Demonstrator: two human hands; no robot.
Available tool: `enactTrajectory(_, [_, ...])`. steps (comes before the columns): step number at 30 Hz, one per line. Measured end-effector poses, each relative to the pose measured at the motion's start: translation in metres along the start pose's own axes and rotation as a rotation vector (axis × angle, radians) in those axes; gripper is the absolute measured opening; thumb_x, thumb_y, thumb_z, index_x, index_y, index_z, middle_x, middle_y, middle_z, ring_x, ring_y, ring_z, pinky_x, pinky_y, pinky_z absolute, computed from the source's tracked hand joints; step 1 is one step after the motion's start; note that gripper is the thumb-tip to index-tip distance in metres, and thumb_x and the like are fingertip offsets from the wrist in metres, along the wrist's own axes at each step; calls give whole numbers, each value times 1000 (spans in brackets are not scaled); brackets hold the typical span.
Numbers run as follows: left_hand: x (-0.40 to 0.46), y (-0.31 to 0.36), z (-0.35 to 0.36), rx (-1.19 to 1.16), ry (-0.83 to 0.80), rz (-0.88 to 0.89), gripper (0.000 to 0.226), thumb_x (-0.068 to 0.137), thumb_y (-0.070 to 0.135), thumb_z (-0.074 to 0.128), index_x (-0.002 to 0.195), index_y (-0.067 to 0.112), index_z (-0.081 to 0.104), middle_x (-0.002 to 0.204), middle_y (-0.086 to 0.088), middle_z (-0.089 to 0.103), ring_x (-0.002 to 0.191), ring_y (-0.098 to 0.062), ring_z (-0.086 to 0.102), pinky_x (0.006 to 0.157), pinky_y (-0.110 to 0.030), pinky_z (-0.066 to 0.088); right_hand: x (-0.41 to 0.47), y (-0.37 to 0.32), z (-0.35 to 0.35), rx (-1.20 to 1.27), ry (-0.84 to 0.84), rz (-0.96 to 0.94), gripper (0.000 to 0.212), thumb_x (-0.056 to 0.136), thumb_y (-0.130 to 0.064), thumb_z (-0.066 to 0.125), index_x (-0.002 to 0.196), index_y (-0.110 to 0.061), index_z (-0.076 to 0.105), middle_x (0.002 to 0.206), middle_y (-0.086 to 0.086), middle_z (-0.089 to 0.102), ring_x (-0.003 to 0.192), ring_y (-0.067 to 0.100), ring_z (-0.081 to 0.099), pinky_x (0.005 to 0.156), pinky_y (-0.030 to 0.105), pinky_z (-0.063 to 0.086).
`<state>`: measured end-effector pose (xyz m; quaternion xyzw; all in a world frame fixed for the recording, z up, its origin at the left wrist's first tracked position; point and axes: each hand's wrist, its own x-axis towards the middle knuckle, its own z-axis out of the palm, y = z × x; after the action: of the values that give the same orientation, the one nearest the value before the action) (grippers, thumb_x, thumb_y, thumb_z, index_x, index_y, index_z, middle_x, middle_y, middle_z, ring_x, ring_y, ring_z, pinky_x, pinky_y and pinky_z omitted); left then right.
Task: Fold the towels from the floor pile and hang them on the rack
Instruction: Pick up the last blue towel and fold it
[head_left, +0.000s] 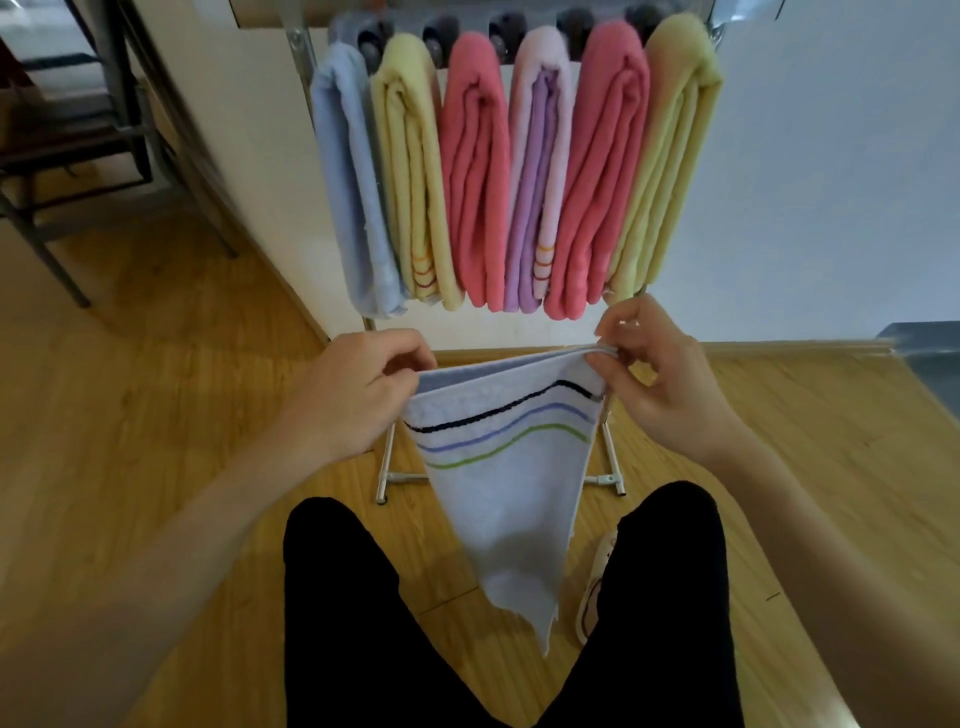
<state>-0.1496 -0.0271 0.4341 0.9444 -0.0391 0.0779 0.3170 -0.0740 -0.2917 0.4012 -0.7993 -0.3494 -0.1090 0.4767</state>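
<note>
A pale blue towel with black, blue and green stripes hangs in the air in front of me, tapering to a point between my knees. My left hand pinches its upper left corner. My right hand pinches the upper right corner, where the edges lie doubled. Behind it stands the metal rack, with several folded towels hung side by side: a blue towel, a yellow towel, a pink towel, a lilac towel, another pink towel and another yellow towel.
The rack stands on a wooden floor against a white wall. A dark metal table frame stands at the far left. My legs in black trousers and a light shoe fill the foreground. A grey object sits at the right edge.
</note>
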Motion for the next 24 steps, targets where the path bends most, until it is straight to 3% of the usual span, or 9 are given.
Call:
enactTrajectory(3, [-1,11,-2,-285,-85,31,30,72,11,43,89,18,67,84,3,67,83,-11,61,71,-31,50,6,-3,-1,-42,31,-22,12,90,1,57,98,-8,59,71,8,61,64,14,52,62,12,40])
enactTrajectory(6, [-3,12,7,-370,-210,54,44,71,7,41,109,22,59,91,-1,66,87,-19,63,73,-35,51,13,9,8,-88,-24,42,9,91,-2,56,91,-10,61,68,2,59,60,13,51,58,17,40])
enactTrajectory(8, [-3,10,14,-292,-301,90,53,73,7,39,120,27,53,94,-3,62,86,-22,60,72,-37,49,18,19,18,-117,-64,88,10,90,-3,55,89,-12,60,66,-4,57,58,8,50,56,13,37])
enactTrajectory(10, [-2,8,18,-192,-392,115,59,72,6,36,123,32,53,98,1,60,87,-17,56,73,-31,44,22,25,27,-157,-96,100,9,90,-3,55,90,-10,61,66,1,58,59,9,50,55,14,37])
enactTrajectory(13, [-3,9,20,-52,-531,145,48,78,-3,42,114,21,62,97,15,58,88,12,51,72,-8,35,26,28,38,-182,-134,93,7,90,-5,55,91,-8,62,68,8,60,62,16,51,57,22,39])
enactTrajectory(16, [-2,9,19,54,-628,139,37,80,-1,51,107,21,67,83,19,57,77,7,52,66,-11,36,27,28,47,-174,-162,69,7,90,-5,55,90,-8,62,65,5,59,58,18,50,57,29,41])
enactTrajectory(19, [-1,10,19,153,-763,198,46,83,1,51,119,27,63,94,21,59,82,8,53,70,-14,43,27,27,53,-171,-188,57,6,91,-6,56,91,-9,62,67,6,61,59,18,52,59,32,44])
enactTrajectory(22, [4,6,27,312,-724,332,40,89,6,56,123,25,63,108,12,66,86,7,54,81,-16,42,28,27,57,-153,-184,55,7,91,-7,57,93,-9,63,70,6,63,62,15,53,60,28,44])
enactTrajectory(24, [7,0,32,391,-591,496,24,92,14,58,112,18,70,99,5,70,88,-5,60,80,-22,44,28,29,56,-140,-164,64,8,91,-7,57,94,-10,64,73,5,63,65,14,53,60,22,43])
